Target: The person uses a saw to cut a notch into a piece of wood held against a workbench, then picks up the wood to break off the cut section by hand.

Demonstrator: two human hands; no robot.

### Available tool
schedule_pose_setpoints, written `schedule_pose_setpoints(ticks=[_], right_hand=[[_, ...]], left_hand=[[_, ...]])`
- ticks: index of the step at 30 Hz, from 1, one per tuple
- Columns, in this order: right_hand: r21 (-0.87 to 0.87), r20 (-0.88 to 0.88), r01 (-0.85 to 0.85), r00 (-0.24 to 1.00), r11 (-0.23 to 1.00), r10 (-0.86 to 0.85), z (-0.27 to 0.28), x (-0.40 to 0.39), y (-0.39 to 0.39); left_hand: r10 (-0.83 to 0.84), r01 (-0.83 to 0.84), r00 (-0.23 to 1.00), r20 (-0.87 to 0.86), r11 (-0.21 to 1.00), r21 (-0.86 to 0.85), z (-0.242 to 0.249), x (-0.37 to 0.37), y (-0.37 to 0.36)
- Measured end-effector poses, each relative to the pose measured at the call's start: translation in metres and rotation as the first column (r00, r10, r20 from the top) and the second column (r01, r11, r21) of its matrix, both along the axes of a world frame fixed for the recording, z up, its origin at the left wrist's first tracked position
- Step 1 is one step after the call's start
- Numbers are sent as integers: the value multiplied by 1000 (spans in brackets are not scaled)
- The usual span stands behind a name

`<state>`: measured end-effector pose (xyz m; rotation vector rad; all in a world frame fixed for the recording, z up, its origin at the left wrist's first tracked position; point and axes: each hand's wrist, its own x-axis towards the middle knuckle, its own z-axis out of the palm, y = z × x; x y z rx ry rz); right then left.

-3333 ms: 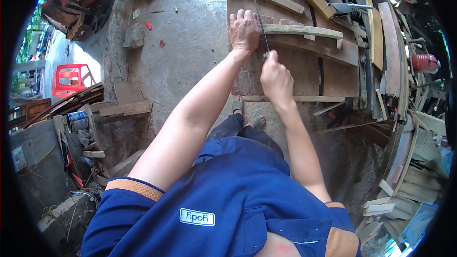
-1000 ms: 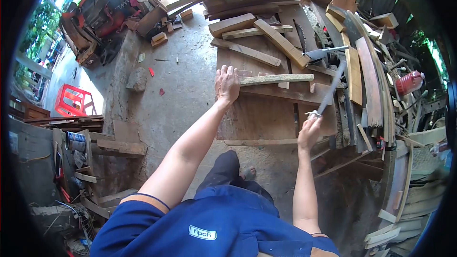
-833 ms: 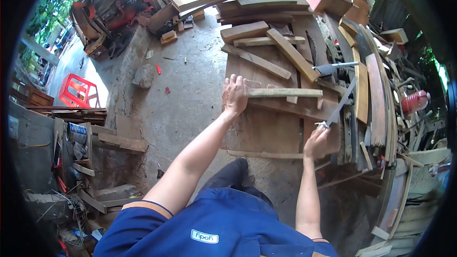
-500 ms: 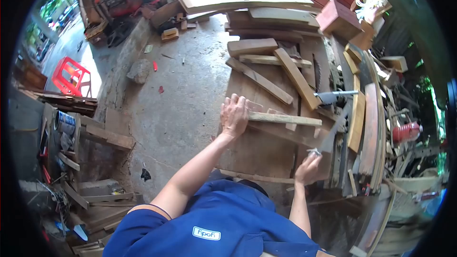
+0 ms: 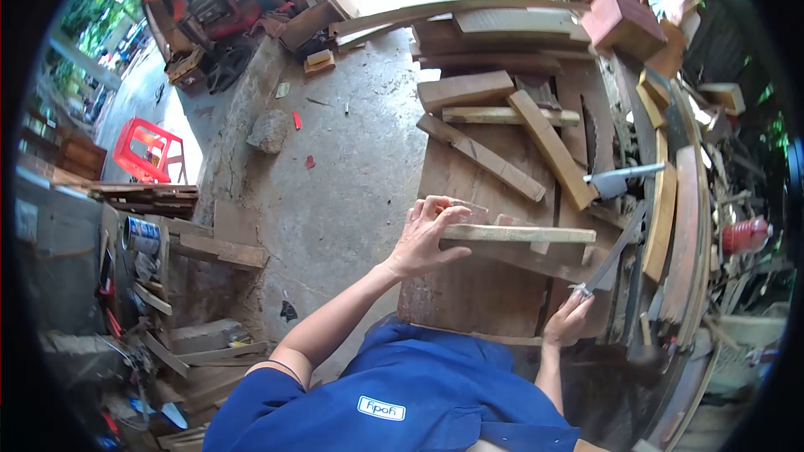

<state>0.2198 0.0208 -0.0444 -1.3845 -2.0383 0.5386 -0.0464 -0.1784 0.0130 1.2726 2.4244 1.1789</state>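
Note:
My left hand (image 5: 423,238) is around the left end of a pale wooden strip (image 5: 528,234), fingers above and thumb below it. The strip lies crosswise over other wood pieces on the brown wooden work surface (image 5: 477,293). Low on the right, my right hand (image 5: 568,322) is closed on the handle of a long-bladed tool (image 5: 618,249). Its narrow grey blade points up and away to the right, beyond the strip's right end. Most of the handle is hidden in the fist.
Behind the strip lie several loose wood pieces (image 5: 481,155) and a saw with a grey handle (image 5: 624,174). Curved boards (image 5: 660,222) line the right side. A red stool (image 5: 146,151) stands at the left, and scrap wood (image 5: 222,249) is piled nearer me.
My left hand's thumb has spread away from its fingers at the strip's end. The tool's blade shows narrower now, turned more edge-on. The whole view has shifted slightly.

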Motion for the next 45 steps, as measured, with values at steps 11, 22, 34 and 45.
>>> schedule_pose_setpoints(ticks=[11,22,34,45], right_hand=[[-85,-293,14,955,996,-39,12,-7,8],[-261,-126,-176,981,949,148,56,-52,85],[-353,-47,-207,978,912,204,62,-68,78],[-325,-54,-188,982,927,180,58,-69,77]], left_hand=[[-29,29,999,-27,999,26,-5,-7,13],[-53,53,999,2,998,45,-5,-17,10],[-15,9,989,144,999,40,-16,-19,5],[-18,5,989,148,996,87,-23,-20,4]])
